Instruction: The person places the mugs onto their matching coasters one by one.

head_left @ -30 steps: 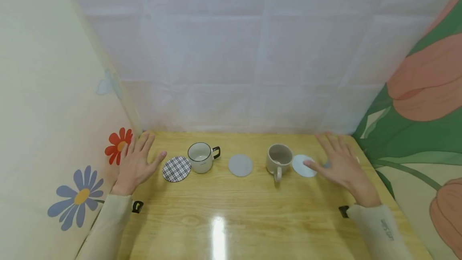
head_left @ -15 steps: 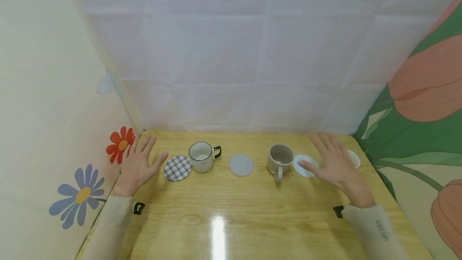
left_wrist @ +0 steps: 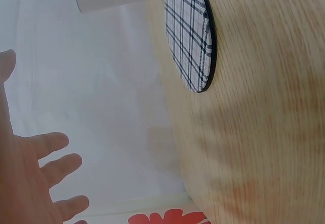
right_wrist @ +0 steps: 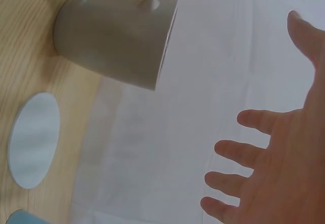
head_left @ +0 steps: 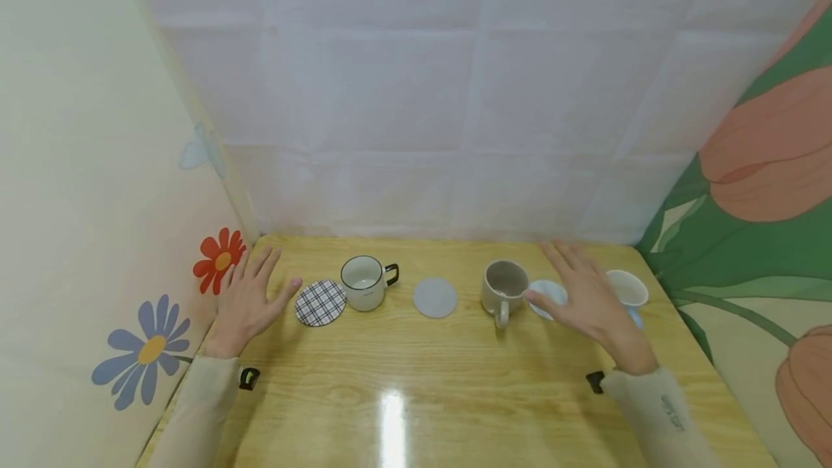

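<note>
My left hand [head_left: 250, 305] hovers with fingers spread, left of a plaid round coaster [head_left: 321, 302], holding nothing. Right beside that coaster stands a white mug [head_left: 364, 283] with a black rim and black handle. A plain grey coaster [head_left: 435, 297] lies in the middle. Farther right is a grey-beige mug [head_left: 504, 287], its handle turned toward me. My right hand [head_left: 591, 305], spread and holding nothing, is above the table between this mug and a white cup with a blue handle [head_left: 627, 287]. Its thumb partly covers a pale blue coaster [right_wrist: 34, 140].
The wooden table [head_left: 325, 396] reaches back to a white cloth wall [head_left: 416, 128]. A flower-printed panel [head_left: 84, 201] bounds the left side, and a tulip-printed panel [head_left: 773, 143] the right.
My right hand has moved left, toward the grey-beige mug, uncovering the white cup with the blue handle behind it. The left hand has stayed almost in place.
</note>
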